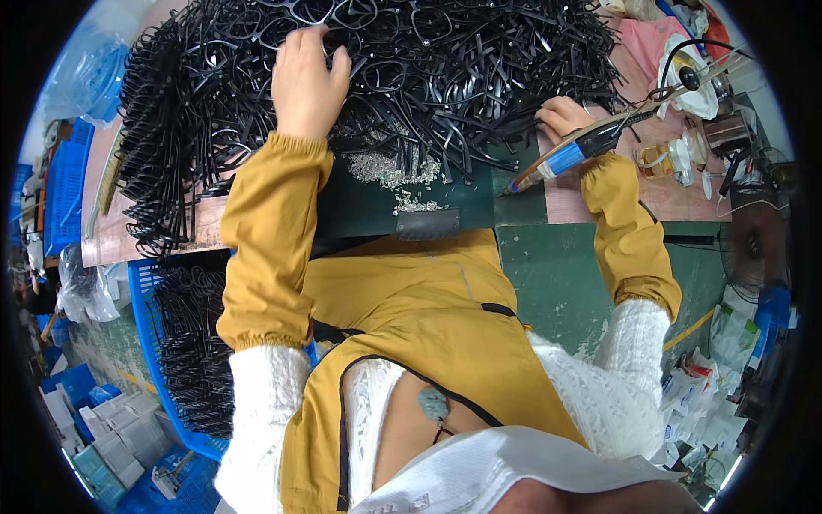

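Note:
A large heap of black eyeglass frames and loose temples [445, 68] covers the far part of the table. My left hand [306, 86] reaches over the frames, thumb and fingers apart, with the fingertips touching or just above them; I see nothing held. At the heap's right edge, my right hand [562, 118] has its fingers curled close to several black temples. Whether one is pinched there is hidden. A blue and black electric screwdriver [567, 158] hangs slantwise in front of my right hand, its tip pointing down left. Small shiny screws [394, 170] lie scattered on the dark mat [355, 210].
Stacked glasses frames [158, 137] line the table's left side. A blue basket [147, 321] of frames stands below left. Small bottles [668, 159] sit at right, near a fan [753, 246]. A dark block [428, 224] lies at the mat's near edge.

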The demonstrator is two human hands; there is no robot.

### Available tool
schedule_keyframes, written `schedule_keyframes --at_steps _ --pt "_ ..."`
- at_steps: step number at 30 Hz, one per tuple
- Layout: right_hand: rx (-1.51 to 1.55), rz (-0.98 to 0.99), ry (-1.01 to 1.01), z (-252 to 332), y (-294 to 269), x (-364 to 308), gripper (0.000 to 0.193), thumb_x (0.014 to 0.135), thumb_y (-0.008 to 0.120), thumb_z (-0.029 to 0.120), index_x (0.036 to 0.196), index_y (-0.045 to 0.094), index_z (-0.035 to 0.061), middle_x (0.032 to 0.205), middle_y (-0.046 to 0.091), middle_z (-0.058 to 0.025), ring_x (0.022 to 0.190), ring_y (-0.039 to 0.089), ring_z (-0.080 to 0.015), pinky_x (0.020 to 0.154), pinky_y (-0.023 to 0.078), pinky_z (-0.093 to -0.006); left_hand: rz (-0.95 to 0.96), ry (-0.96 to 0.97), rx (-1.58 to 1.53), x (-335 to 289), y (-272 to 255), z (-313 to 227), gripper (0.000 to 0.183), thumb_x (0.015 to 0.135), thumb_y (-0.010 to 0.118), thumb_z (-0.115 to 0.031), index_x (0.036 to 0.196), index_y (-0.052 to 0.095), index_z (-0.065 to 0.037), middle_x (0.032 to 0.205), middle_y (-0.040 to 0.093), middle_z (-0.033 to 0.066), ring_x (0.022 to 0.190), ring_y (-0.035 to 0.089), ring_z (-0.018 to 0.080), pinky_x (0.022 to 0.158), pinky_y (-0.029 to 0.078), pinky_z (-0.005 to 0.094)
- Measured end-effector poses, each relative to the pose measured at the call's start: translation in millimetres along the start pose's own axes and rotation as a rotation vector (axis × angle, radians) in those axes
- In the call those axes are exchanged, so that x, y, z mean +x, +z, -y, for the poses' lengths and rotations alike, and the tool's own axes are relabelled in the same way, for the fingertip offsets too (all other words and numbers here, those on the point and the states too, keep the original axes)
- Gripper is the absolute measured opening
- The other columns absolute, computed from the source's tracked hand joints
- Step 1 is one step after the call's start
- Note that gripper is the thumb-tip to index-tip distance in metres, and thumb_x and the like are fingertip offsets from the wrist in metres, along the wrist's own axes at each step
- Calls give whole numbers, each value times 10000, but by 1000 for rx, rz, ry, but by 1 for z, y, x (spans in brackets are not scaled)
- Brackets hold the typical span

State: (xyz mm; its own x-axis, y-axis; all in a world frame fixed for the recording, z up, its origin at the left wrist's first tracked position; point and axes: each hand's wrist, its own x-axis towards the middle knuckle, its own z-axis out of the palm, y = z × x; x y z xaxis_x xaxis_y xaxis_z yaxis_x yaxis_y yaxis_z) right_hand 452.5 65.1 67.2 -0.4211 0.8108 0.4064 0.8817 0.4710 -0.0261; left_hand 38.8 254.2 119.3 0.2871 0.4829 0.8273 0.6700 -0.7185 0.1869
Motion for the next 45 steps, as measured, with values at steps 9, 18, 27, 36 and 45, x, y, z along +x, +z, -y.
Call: schedule_keyframes --at_steps 9,18,27,36,45 --pt "564 -755 933 3 -37 -14 165 1028 583 86 1119 694 4 1052 732 -87 899 688 -147 748 553 -272 140 20 296 102 112 19 491 801 750 -291 1186 581 -37 1135 590 150 1109 548 346 971 416 536" --pt "758 -1322 369 184 -71 -24 172 1054 542 164 1066 542 -7 682 537 -50 542 450 -109 440 380 -248 131 -580 -841 101 18 2 508 1000 532 -558 1037 615 -58 747 582 62 701 572 203 708 510 348" --pt "1005 -430 916 258 39 30 81 1008 620 1 1074 605 -45 1070 628 -62 854 632 -118 775 563 -263 89 -820 -1430 -168 -58 -141 308 1038 438 -107 1325 423 5 1035 581 133 982 610 229 1020 491 423" --pt "1318 -411 951 274 72 48 128 968 700 4 1080 657 -43 939 692 -74 742 670 -107 682 556 -225 255 -677 -1304 -238 -90 -122 697 843 782 71 1395 369 -25 1298 585 188 1324 581 320 1095 487 393" --pt "774 -317 699 281 74 49 61 933 682 -53 992 676 -69 987 691 -89 677 667 -113 605 564 -230 207 -665 -1120 -241 -86 -134 652 754 875 -9 1294 510 -31 1270 662 219 1166 681 279 994 558 384"
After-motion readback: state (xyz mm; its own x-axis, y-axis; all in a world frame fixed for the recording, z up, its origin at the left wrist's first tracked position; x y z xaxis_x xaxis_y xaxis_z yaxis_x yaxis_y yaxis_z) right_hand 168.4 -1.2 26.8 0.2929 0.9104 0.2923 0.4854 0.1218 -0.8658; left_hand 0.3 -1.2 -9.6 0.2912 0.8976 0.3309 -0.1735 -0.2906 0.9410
